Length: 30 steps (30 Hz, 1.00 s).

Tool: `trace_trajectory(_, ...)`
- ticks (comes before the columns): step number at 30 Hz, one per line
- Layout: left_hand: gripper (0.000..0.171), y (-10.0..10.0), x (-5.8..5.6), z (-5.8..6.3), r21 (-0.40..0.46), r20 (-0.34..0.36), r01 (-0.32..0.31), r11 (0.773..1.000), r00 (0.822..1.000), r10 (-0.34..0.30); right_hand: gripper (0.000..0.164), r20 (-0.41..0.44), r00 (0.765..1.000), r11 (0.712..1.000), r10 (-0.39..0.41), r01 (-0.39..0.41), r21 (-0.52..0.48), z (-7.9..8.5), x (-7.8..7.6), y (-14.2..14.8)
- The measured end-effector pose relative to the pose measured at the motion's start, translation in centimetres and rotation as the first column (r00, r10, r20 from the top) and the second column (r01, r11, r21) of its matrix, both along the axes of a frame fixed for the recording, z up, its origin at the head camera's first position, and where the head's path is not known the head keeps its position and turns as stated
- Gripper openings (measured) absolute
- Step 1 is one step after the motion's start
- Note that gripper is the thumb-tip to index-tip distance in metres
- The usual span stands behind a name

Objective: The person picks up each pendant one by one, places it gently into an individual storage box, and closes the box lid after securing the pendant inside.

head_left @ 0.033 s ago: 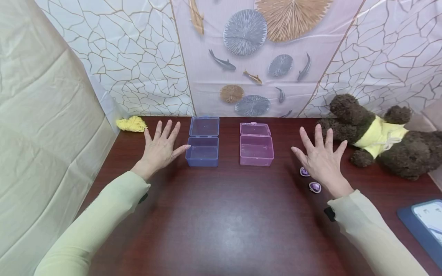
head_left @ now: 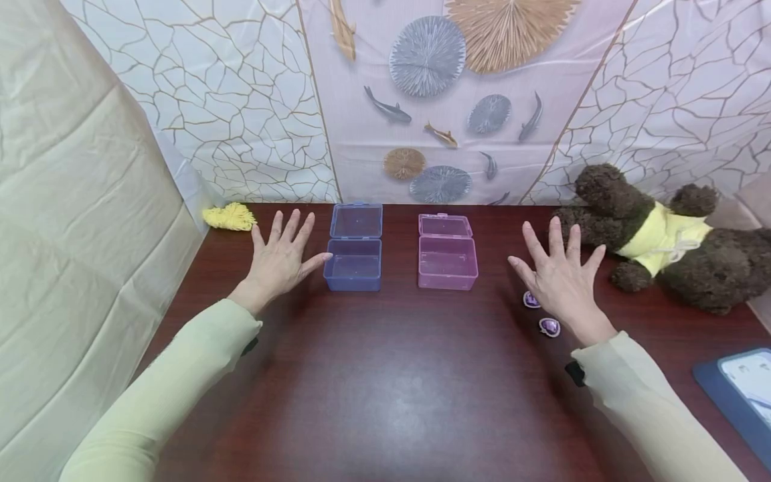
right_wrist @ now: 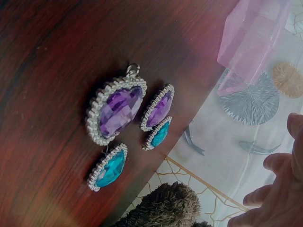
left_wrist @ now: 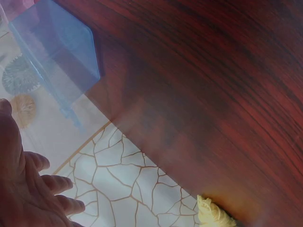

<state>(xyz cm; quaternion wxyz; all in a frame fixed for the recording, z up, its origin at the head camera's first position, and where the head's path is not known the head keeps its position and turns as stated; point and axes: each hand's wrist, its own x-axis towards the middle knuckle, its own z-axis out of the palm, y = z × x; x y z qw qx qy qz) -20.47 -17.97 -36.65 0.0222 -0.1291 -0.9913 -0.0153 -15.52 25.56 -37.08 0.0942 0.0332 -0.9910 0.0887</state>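
Observation:
My left hand [head_left: 280,260] is spread above the table with fingers straight, holding nothing. Its thumb tip overlaps the near left side of an open blue plastic box [head_left: 354,282] in the head view. Right of that box stands an open pink plastic box [head_left: 447,281]. My right hand [head_left: 560,281] is likewise spread and holds nothing. Below it lie purple gem pendants [head_left: 549,327], partly hidden by the hand in the head view. The right wrist view shows two purple gems [right_wrist: 120,111] in silvery beaded rims and two teal gems [right_wrist: 110,170] beside them.
A brown plush bear [head_left: 717,271] in a yellow top lies at the right. A yellow tassel-like bundle [head_left: 230,217] sits at the back left. A blue-edged phone-like object [head_left: 731,395] is at the right edge. Patterned cloth [head_left: 241,100] stands behind the table [head_left: 385,388].

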Motion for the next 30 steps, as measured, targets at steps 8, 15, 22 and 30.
trace_trajectory(8, 0.082, 0.1, 0.0, 0.3, 0.009, 0.010, -0.004, 1.000, 1.000, 0.004, 0.065, 0.020, 1.000, 1.000, -0.011, 0.011, -0.001, 0.5, 0.1, 0.2)
trace_trajectory(15, 0.084, -0.2, -0.1, 0.3, 0.193, 0.100, -0.003, 0.981, 0.995, -0.017, 0.063, 0.009, 1.000, 0.994, 0.001, 0.000, -0.105, 0.9, 0.5, 1.0)
trace_trajectory(22, 0.090, -0.6, -0.1, -0.8, 0.631, 0.247, -0.035, 0.775, 0.956, -0.157, 0.039, -0.098, 0.994, 0.938, 0.050, -0.080, -0.338, 0.2, 0.7, 3.1)
trace_trajectory(30, 0.090, -0.6, -0.2, -3.1, 0.892, 0.345, -0.186, 0.413, 0.869, -0.354, 0.032, 0.122, 0.991, 0.900, 0.052, 0.006, -0.436, -1.3, -0.1, 4.9)
